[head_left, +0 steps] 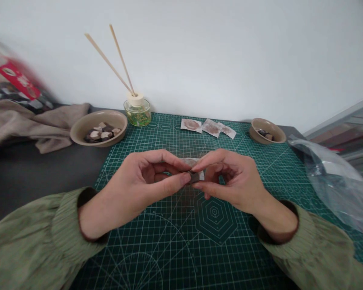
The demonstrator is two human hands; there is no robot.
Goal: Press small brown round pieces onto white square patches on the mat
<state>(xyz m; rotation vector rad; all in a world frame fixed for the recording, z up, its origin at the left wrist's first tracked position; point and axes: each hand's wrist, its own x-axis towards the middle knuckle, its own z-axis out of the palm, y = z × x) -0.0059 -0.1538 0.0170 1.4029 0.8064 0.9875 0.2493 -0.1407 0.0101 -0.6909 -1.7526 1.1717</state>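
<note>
Left hand [145, 181] and right hand [230, 179] pinch a small, flat, clear-wrapped brown packet [195, 171] between their fingertips. It lies level, its long axis running hand to hand.

The light was soft, even and fairly bright, with only faint shadows beneath the hands on the cutting mat [169, 249]. The wide lens bowed the mat's grid toward the edges. The red-labelled package [13, 82] at far left was smeared with blur; the plastic bag [335, 189] showed mild glare.

A small packet [196, 174] is pinched between the left hand [145, 183] and right hand [230, 179] above a green cutting mat [169, 241].
</note>
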